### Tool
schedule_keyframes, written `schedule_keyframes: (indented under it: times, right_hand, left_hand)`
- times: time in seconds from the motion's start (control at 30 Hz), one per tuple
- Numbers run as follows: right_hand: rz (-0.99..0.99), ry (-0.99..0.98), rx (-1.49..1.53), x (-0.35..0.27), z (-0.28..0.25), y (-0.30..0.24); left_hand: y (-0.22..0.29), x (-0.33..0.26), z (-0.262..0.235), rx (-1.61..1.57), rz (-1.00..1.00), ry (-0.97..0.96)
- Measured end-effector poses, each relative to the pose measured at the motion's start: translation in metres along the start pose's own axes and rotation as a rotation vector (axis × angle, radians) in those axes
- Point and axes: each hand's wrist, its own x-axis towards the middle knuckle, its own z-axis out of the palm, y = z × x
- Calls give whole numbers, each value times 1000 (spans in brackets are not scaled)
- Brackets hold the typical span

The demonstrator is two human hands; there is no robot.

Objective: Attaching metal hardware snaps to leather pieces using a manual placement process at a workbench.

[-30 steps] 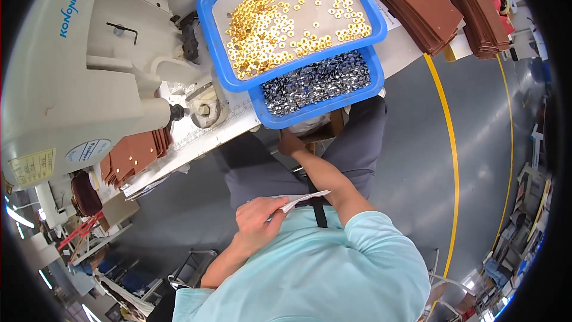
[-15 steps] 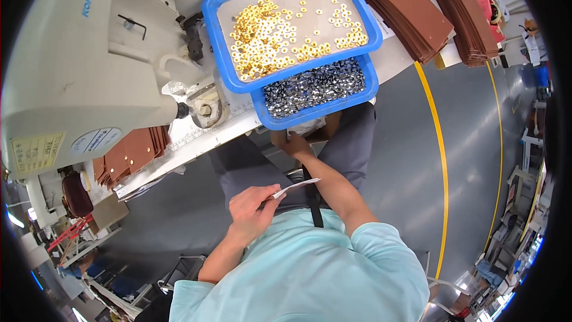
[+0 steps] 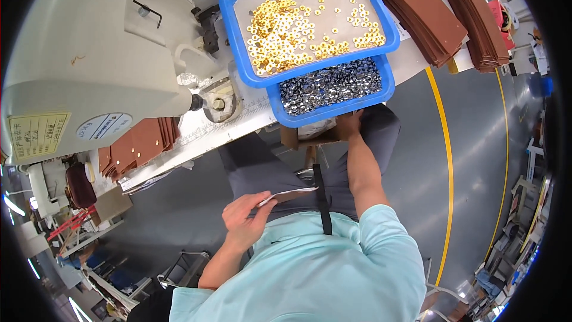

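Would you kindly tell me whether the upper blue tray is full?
Only partly full: the tray shows bare bottom beside its gold pieces.

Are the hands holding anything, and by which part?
The left hand pinches a thin white piece by its left end. Whether the right hand holds anything cannot be told.

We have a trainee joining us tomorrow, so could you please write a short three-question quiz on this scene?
1. What does the person's left hand hold?
a) a hex key
b) a thin flat piece
c) a roll of tape

2. True or false: the upper blue tray holds only dark silvery pieces.

3. On which side of that tray does the large pale machine stand, as the person sees it?

Key:
1. b
2. False; it holds gold-coloured pieces.
3. The left.
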Motion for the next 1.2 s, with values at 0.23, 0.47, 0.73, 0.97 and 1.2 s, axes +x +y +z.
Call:
schedule_keyframes:
  times: [0.23, 0.47, 0.73, 0.97, 1.2]
  right_hand:
    - [175, -354, 547, 18, -35, 44]
    - [494, -504, 1377, -23, -28, 68]
    - [953, -567, 1687, -70, -10, 12]
    - [995, -575, 1706, -110, 73, 25]
    - [967, -678, 1228, -126, 48, -8]
  left_hand:
    - [0, -5, -1, 33, -130, 42]
    - [-7, 9, 16, -34, -94, 18]
    - [-11, 0, 11, 29, -81, 6]
    - [-4, 1, 18, -30, -115, -13]
    - [-8, -5, 15, -10, -131, -21]
